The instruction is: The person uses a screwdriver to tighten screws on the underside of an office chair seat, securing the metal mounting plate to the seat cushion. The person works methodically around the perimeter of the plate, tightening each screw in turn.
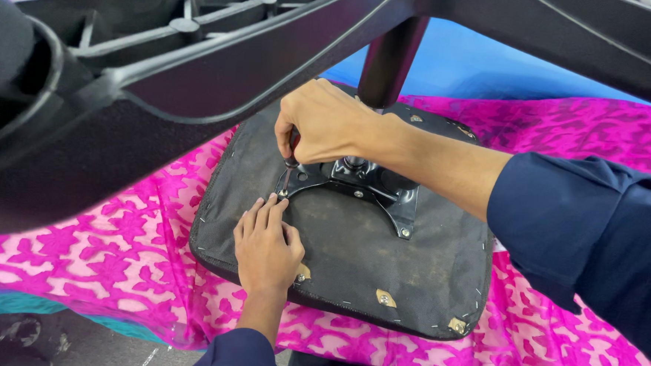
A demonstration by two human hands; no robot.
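Right hand (321,123) clenched around screwdriver (288,175), tip at mounting plate (362,185) screw; left hand (265,247) flat, fingers pressed together, steadying upturned chair seat (351,259) on pink cloth (113,261).

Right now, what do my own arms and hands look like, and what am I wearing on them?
Both hands are bare: no gloves, rings or watch show. The left hand comes out of a dark navy sleeve that ends near the wrist. The right hand has its forearm uncovered, with a loose, creased dark navy sleeve pushed up toward the elbow. The cloth is plain, with no markings.
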